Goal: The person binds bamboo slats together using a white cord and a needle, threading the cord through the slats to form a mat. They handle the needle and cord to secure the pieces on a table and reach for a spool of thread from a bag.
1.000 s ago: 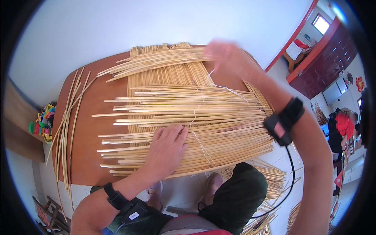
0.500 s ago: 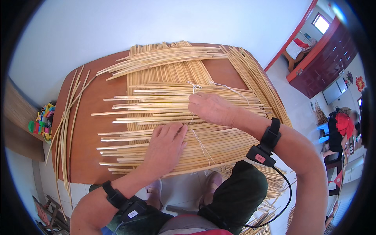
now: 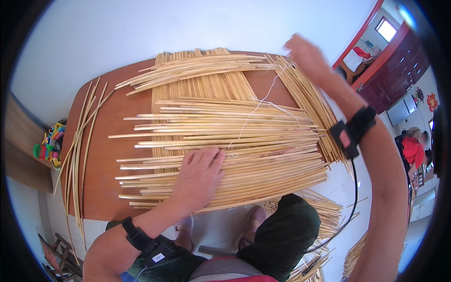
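My left hand [image 3: 199, 174] lies flat on the near row of straw-coloured stalks [image 3: 263, 174], its fingers stretched out. A thin white string [image 3: 244, 124] starts by its fingertips, where a small curl shows, and runs over the stalks toward my right hand [image 3: 303, 54]. That hand is raised past the table's far right corner, blurred, with closed fingers on the string. Another row of stalks [image 3: 206, 120] lies just beyond. Beneath it is a mat of closely laid stalks [image 3: 202, 87]. A second length of string [image 3: 284, 110] rests across the far row's right part.
Loose stalks lie at the brown table's [image 3: 105, 155] left edge. A bundle [image 3: 202, 70] rests on the mat, and another [image 3: 305, 94] at the right edge. More stalks [image 3: 324, 214] are on the floor. A person in red [image 3: 413, 150] is far right.
My right hand has swung up and right from the middle of the stalks, drawing the string out long. The loose strands over the near stalks are gone. My left hand stays put.
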### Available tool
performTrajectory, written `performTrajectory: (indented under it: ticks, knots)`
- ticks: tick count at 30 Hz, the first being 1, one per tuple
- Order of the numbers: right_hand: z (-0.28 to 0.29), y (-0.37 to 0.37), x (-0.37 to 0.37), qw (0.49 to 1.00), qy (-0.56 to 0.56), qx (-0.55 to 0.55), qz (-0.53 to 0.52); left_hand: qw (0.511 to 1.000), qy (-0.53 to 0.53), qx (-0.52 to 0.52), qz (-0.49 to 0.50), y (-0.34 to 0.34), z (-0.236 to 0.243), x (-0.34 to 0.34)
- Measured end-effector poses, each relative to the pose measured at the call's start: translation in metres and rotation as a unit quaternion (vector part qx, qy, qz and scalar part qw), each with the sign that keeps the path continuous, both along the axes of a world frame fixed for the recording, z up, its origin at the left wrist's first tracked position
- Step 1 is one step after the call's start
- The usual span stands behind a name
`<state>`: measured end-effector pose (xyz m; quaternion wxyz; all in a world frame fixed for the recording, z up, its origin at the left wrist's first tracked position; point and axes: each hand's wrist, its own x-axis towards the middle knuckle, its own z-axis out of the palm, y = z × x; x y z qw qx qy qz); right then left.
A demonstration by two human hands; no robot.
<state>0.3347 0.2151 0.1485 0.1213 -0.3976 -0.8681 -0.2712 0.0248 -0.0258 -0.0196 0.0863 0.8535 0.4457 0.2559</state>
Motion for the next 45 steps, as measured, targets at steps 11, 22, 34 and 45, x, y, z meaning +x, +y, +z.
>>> performTrajectory:
  ticks: [11, 22, 34, 45]
  knots:
    - [-0.120, -0.113, -0.079, 0.900, 0.033, -0.398, 0.174, 1.000, 0.006, 0.008, 0.001, -0.001, 0.000, 0.000]
    - [-0.111, -0.082, -0.075, 0.983, 0.028, -0.136, 0.121, 1.000, -0.009, -0.005, -0.007, -0.001, 0.000, 0.000]
    - [-0.130, -0.101, -0.110, 0.370, 0.747, -0.548, -0.072, 1.000, -0.001, -0.009, -0.005, -0.001, 0.002, 0.000]
    - [-0.136, -0.073, -0.102, 0.649, 0.524, -0.550, -0.036, 0.999, 0.039, -0.009, -0.023, -0.002, 0.006, -0.002]
